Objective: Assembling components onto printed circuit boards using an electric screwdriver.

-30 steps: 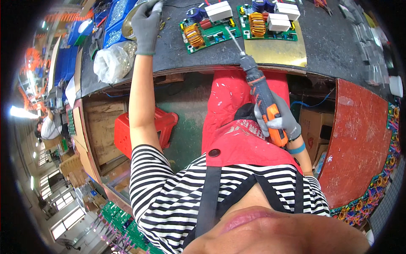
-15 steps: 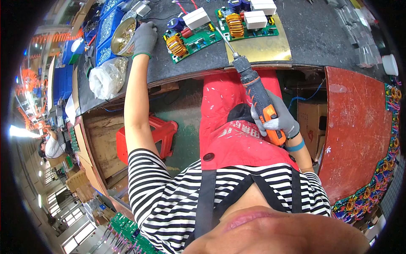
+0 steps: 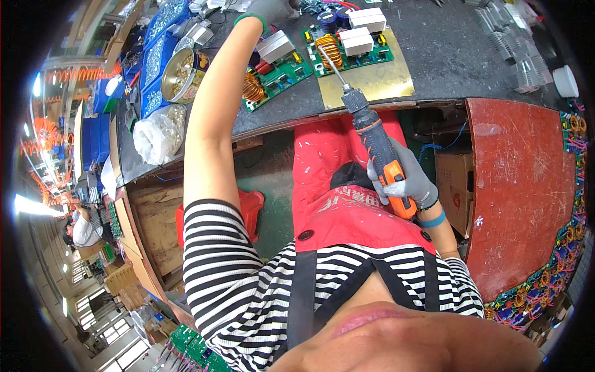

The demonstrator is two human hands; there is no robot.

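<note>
The electric screwdriver (image 3: 377, 141) slants up and left from the right hand (image 3: 401, 180), its long axis running from orange-and-black handle to thin metal bit, whose tip rests over the green circuit board (image 3: 356, 44) on the worktop (image 3: 446, 56). The right grip wraps the handle; the gloved left hand (image 3: 268, 8) reaches far, its grip impossible to tell.

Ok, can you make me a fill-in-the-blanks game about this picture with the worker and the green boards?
1. The right hand grips an electric ____ with an orange and grey handle.
2. The tool's tip points at a green circuit board lying on a ____-coloured metal plate.
3. The left hand reaches toward the ____ side of the dark workbench.
4. Both hands wear ____ gloves.

Missing words: screwdriver; gold; far; grey
</note>
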